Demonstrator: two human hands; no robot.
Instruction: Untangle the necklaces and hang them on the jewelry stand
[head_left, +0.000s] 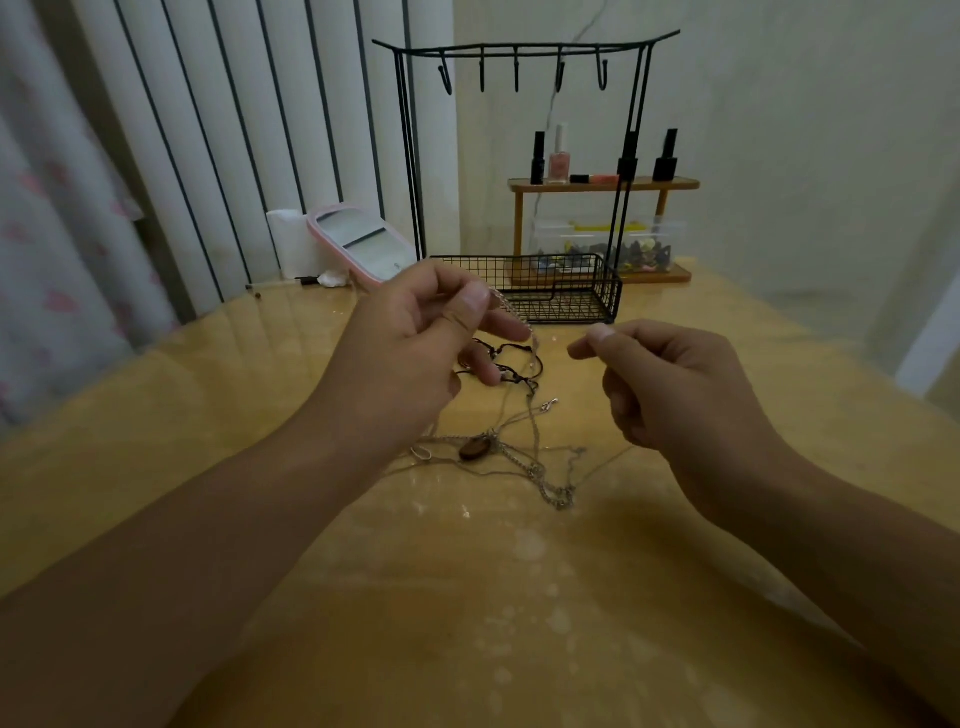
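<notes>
A tangle of thin silver chains with a brown oval pendant lies on the glossy wooden table. A dark cord necklace hangs in the knot just above it. My left hand is raised over the tangle and pinches a silver chain between thumb and forefinger. My right hand is to the right, thumb and forefinger pinched together, perhaps on a very fine chain that I cannot make out. The black wire jewelry stand with several bare hooks stands behind, its basket base beyond my hands.
A pink-framed mirror leans at the back left by a white roll. Behind the stand a small wooden shelf holds nail polish bottles above a clear box of small items. Vertical blinds hang at the left, a wall at the right.
</notes>
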